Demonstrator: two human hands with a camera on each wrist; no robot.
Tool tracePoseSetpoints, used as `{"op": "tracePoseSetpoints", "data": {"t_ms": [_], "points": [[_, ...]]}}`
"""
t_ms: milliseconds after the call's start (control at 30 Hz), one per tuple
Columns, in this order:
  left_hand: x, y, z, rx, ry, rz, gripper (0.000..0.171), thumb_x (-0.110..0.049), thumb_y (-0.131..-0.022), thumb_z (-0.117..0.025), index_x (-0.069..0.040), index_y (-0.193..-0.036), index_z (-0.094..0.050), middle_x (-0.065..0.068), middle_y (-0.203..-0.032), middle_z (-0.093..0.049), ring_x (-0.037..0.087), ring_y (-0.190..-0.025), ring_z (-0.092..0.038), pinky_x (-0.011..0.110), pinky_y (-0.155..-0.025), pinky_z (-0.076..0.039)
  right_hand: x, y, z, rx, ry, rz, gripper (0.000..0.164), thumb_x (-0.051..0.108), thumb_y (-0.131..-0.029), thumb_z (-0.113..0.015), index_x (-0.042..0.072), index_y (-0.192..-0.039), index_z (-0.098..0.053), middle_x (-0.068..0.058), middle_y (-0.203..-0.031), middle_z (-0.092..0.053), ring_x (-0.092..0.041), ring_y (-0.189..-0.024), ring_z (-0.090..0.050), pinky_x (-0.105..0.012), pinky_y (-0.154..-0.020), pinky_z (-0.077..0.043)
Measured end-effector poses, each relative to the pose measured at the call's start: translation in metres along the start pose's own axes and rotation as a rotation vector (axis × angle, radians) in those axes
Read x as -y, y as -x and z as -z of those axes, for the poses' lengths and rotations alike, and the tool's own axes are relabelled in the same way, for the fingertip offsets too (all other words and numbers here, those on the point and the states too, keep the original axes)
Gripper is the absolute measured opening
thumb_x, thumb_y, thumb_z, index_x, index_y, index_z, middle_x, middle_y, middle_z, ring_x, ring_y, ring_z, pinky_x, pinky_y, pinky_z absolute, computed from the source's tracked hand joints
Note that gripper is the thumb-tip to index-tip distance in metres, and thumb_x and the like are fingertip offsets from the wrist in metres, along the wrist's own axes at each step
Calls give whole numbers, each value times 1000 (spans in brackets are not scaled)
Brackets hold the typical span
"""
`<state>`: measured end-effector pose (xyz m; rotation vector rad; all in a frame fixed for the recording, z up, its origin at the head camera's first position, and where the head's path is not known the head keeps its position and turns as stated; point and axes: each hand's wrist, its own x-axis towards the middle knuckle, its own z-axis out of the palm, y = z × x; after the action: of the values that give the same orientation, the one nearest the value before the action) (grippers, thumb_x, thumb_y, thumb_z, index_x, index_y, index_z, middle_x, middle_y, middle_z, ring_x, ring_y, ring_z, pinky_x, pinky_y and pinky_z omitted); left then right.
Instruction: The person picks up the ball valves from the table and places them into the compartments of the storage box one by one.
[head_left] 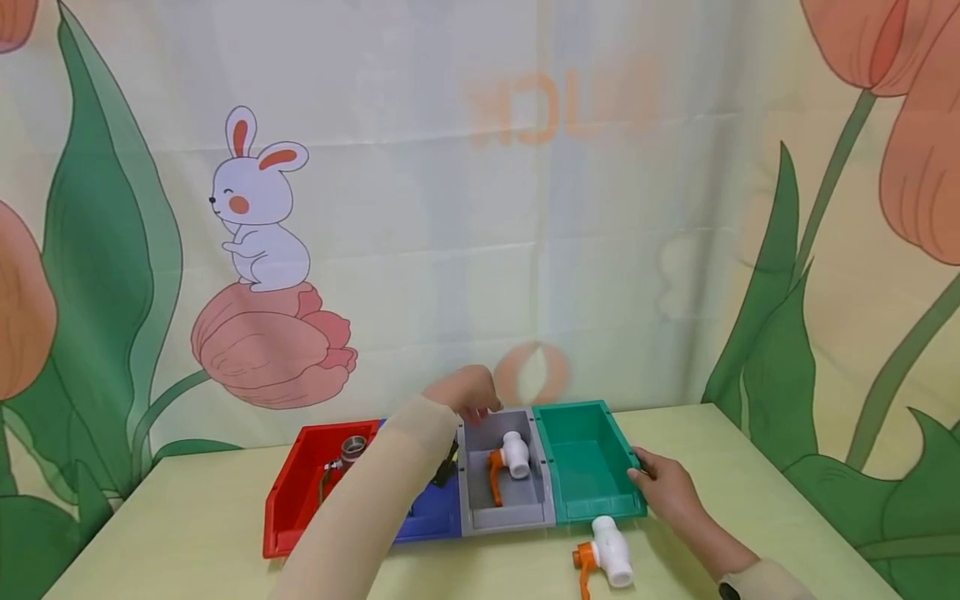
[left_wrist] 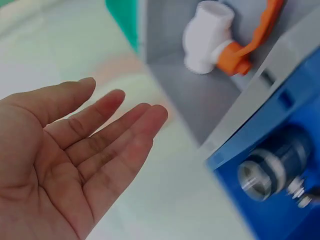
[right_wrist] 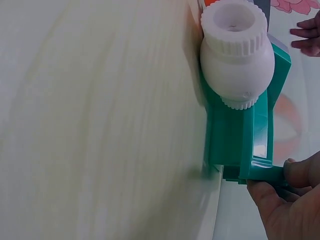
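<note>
My right hand (head_left: 670, 490) pinches the right rim of the green bin (head_left: 592, 507), thumb on one side and fingers on the other in the right wrist view. My left hand (head_left: 471, 393) hovers behind the grey bin (head_left: 510, 521); the left wrist view shows its fingers extended with nothing in them. Inside the grey bin lies a white plastic ball valve (head_left: 514, 455) with an orange handle. A second white ball valve (head_left: 613, 552), also orange-handled, lies on the table in front of the green bin.
A blue bin (head_left: 431, 527) holding a dark valve (left_wrist: 277, 162) adjoins the grey one, partly hidden by my left forearm. At the left end, a red bin (head_left: 288, 492) contains a metal valve (head_left: 352, 448). Behind the table (head_left: 180, 517) hangs a printed curtain (head_left: 600, 275).
</note>
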<state>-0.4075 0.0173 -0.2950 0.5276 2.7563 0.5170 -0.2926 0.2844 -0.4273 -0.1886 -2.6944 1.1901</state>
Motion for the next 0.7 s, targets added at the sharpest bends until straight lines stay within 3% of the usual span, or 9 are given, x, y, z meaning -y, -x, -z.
{"op": "tracePoseSetpoints", "data": {"t_ms": [200,367,567,700], "points": [[-8,32,21,2,-120,-120,28,-21,-103,-59,-1,-116,-75,18,-114,-75,28,-93,-77,29,-78,-61,-1,3,-1,2,0,-7,47,6,-105,-52,-12,-147,-42,-35,-145,-50,-53,-138,-47,-57,-107,-47],[-3,57,26,4,-97,-215,29,-22,-104,-57,-3,-119,-74,14,-112,-76,25,-87,-76,29,-78,-59,-1,5,-2,0,1,1,47,5,-105,-51,-13,-147,-42,-35,-145,-50,-53,-138,-47,-57,-107,-47],[7,85,16,-52,11,-281,29,-22,-103,-59,-5,-123,-73,10,-110,-78,17,-80,-73,30,-80,-58,-1,6,-3,5,6,12,47,6,-105,-51,-14,-147,-42,-36,-145,-49,-53,-138,-47,-57,-106,-47],[5,102,-2,-74,106,-324,29,-23,-103,-60,-6,-123,-73,9,-108,-78,10,-76,-68,26,-74,-56,1,5,-1,9,-2,16,48,7,-106,-51,-14,-147,-41,-36,-146,-47,-53,-139,-45,-57,-107,-46]]}}
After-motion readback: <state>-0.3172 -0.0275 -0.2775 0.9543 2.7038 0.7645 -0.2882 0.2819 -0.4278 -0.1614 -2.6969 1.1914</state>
